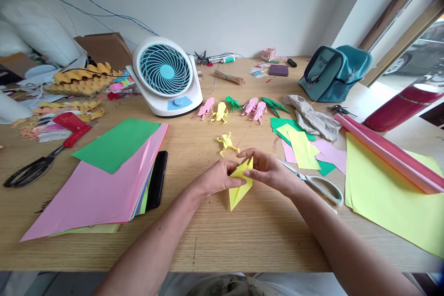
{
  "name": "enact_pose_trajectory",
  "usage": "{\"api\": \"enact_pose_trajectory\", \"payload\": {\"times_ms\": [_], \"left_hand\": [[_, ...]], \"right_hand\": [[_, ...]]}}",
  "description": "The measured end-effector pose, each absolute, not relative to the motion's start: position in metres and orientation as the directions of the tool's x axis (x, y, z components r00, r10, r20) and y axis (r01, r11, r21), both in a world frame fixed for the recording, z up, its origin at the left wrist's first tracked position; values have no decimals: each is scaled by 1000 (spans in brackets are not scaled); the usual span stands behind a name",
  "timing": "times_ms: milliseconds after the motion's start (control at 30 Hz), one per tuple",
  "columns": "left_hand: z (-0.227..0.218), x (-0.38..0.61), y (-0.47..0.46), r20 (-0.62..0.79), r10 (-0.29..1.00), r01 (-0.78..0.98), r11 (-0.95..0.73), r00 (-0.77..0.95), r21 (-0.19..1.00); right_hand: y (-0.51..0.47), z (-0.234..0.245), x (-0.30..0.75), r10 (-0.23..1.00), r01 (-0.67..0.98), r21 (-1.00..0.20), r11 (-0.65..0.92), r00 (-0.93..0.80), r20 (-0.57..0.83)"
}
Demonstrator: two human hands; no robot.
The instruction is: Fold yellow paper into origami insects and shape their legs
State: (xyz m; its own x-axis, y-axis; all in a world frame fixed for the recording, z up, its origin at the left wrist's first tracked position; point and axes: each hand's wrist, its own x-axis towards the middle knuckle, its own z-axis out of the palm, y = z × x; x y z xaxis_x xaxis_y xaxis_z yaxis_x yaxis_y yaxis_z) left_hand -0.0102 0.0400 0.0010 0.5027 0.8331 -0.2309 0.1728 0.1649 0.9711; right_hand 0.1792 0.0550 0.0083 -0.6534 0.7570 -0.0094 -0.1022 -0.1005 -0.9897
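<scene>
Both my hands meet over the middle of the wooden table point(222, 240), pinching a partly folded yellow paper point(239, 187) whose long point aims toward me. My left hand point(218, 176) grips its left edge, fingers closed. My right hand point(267, 169) pinches the top right flap. Just beyond them lies a finished yellow paper frog point(226, 142). Farther back a row of folded frogs stands: pink point(205, 107), yellow point(219, 112), green point(233, 103), two pink point(255, 108) and another green point(274, 105).
A stack of coloured sheets point(104, 180) with a black phone point(157, 178) lies left. Grey-handled scissors point(317, 184), paper scraps point(303, 148), large yellow sheets point(388, 194) and a pink roll point(388, 152) lie right. A fan point(164, 74), teal bag point(333, 71), red bottle point(402, 106) and black scissors point(31, 169) ring the table.
</scene>
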Motion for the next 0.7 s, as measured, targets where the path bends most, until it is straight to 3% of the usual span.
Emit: {"api": "enact_pose_trajectory", "payload": {"times_ms": [133,400,567,700], "left_hand": [[1,-11,39,-260,812,211,172,523,962],[4,-12,42,-239,890,94,220,388,971],[8,-17,43,-208,916,187,151,342,971],[7,-19,42,-194,904,249,101,382,963]], "right_hand": [[55,8,178,763,-71,-993,-95,-646,-27],[63,1,180,914,-11,-998,-61,-402,-52],[63,-1,180,925,34,-996,-83,-369,-90],[64,-6,182,913,161,-986,48,-407,-22]]}}
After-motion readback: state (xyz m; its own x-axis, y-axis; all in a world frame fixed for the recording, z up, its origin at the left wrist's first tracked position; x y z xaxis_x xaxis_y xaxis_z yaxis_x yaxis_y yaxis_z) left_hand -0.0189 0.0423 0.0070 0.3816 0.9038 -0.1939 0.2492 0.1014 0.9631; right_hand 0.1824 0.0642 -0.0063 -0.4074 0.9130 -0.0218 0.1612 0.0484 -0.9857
